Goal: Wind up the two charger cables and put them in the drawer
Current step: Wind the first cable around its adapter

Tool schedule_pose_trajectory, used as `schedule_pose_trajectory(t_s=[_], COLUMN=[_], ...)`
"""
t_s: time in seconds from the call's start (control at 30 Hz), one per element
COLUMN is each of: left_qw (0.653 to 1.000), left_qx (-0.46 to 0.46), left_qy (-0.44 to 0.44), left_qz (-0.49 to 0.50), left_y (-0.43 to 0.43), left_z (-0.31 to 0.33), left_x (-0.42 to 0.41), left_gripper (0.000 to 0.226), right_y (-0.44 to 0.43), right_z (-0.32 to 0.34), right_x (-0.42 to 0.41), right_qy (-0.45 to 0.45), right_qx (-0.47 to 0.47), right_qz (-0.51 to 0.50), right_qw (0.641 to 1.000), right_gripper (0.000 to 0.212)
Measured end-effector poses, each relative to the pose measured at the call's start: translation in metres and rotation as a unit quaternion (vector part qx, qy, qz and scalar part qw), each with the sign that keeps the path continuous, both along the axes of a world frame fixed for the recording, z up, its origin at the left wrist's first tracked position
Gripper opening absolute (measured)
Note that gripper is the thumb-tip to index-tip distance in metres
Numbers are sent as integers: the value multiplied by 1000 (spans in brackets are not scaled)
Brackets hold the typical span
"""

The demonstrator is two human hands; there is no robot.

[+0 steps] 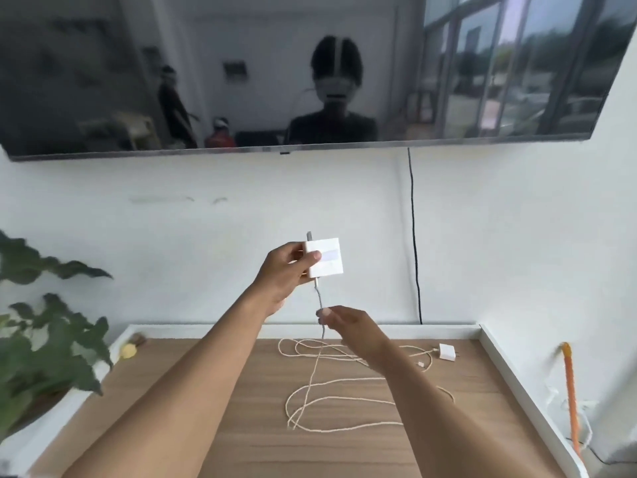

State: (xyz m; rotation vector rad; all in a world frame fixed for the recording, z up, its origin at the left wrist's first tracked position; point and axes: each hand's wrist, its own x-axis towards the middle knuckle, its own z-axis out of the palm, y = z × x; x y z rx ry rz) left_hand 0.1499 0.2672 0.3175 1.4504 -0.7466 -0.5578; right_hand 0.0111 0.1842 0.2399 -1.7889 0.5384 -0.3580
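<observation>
My left hand (286,274) holds a large white charger block (325,258) up in front of the wall, above the wooden cabinet top. Its cable (319,298) hangs down from the block, and my right hand (348,326) pinches it a short way below. The rest of that pale cable (324,405) lies in loose loops on the wood. A second, smaller white charger plug (447,351) lies at the back right of the top, its thin cable (424,360) curled beside it. No drawer is in view.
The wooden top (193,381) has a raised white rim (510,374). A leafy plant (44,343) stands at the left. A small yellow object (128,350) sits in the back left corner. A wall-mounted TV (310,70) hangs above, a black cord (415,243) runs down the wall, and an orange stick (570,388) stands at the right.
</observation>
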Motion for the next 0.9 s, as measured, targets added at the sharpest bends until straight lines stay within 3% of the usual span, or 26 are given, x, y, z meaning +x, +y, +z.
schedule_pose_trajectory(t_s=[0.23, 0.3, 0.4, 0.57, 0.7, 0.9], left_qw=[997, 996, 995, 996, 987, 986], left_qx=[-44, -61, -78, 18, 87, 92], left_qy=[17, 39, 60, -26, -106, -128], left_qz=[53, 47, 4, -80, -82, -52], left_y=[114, 144, 182, 229, 246, 251], left_z=[32, 42, 62, 70, 54, 35], left_x=[9, 12, 15, 14, 19, 29], left_gripper=[26, 28, 22, 23, 24, 18], right_y=[82, 103, 120, 124, 126, 142], right_z=[20, 21, 25, 65, 111, 163], right_x=[22, 31, 42, 47, 55, 68], right_qy=[-6, 13, 29, 25, 51, 88], right_qx=[64, 42, -19, -89, -140, -270], right_qz=[105, 137, 136, 91, 113, 145], right_qw=[992, 990, 990, 992, 982, 948], right_gripper=[18, 15, 27, 42, 45, 16])
